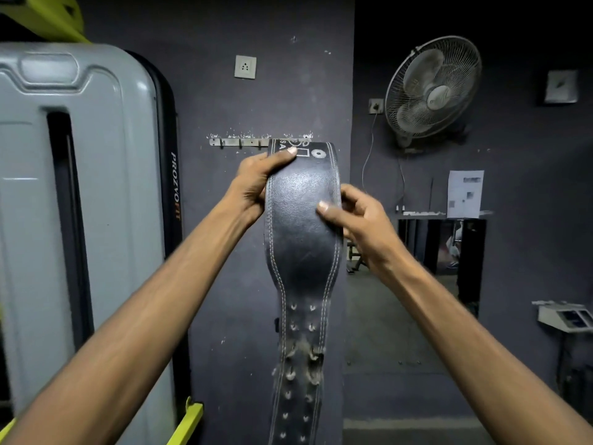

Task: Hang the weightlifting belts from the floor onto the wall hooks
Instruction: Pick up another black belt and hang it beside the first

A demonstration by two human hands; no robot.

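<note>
- The tail of the black leather weightlifting belt (303, 239) hangs nearest the viewer, a narrow strap with two rows of punched holes, frayed around several of them; it drops straight down out of the bottom of the view, so the leather looks stiff enough to keep its line and heavy enough to hang plumb
- The right hand (359, 216) is partly closed on the belt's right edge at the wide padded back section, thumb on the grained front face and fingers curled behind
- The left hand (256, 181) grips the left edge higher up, thumb pressed flat across the front just under the white printed markings
- The grain should give a sure pinch; the wide, double-stitched panel is the firmest place to hold, whereas the worn hole section would likely flex
- The belt's top edge overlaps the right end of the metal hook rail (240, 142) on the dark wall; whether it is caught on a hook cannot be seen
</note>
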